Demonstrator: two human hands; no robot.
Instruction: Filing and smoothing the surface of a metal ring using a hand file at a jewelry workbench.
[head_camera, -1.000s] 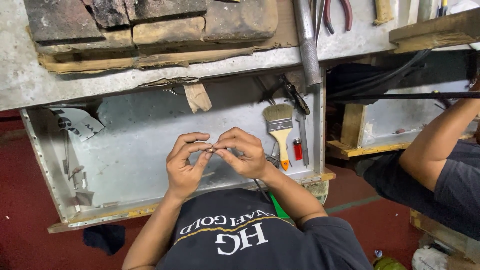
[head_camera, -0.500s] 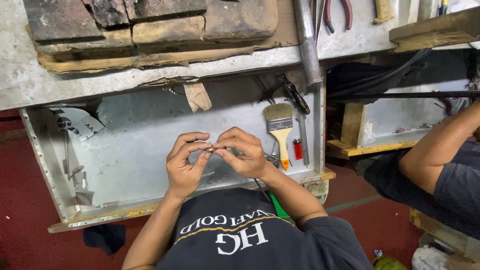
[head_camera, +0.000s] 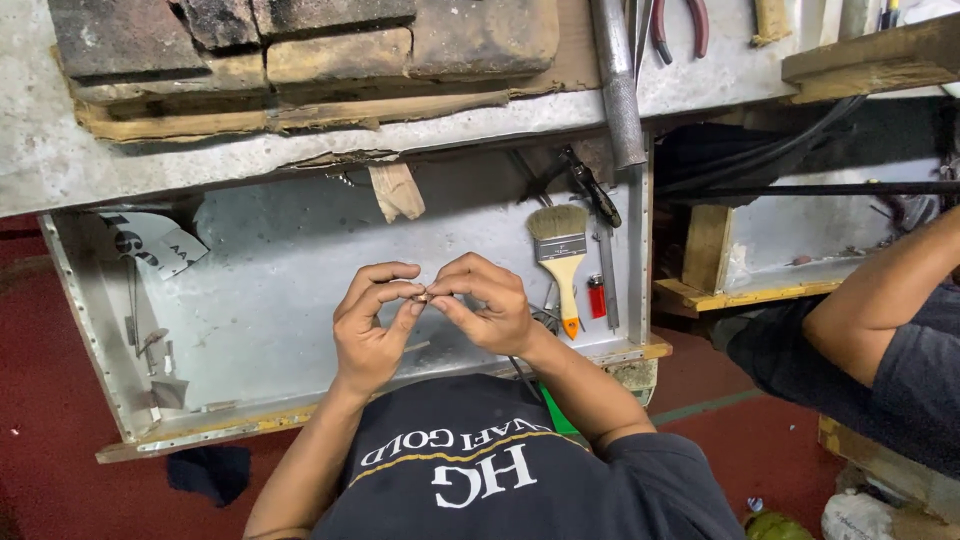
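Now, in the head view, the left hand (head_camera: 372, 330) and the right hand (head_camera: 487, 305) meet fingertip to fingertip, both pinching one tiny brownish metal piece (head_camera: 424, 297), too small to tell its shape. It stays above the open grey metal drawer (head_camera: 270, 270). Inside this drawer lie a yellow-handled paint brush (head_camera: 560, 258), a small red lighter (head_camera: 596, 296) and a few small tools at the left wall.

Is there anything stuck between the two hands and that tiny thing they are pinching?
Nothing visible. The left hand and the right hand meet at a tiny piece, fingertips right on it. The paintbrush and red lighter lie apart, off to the right.
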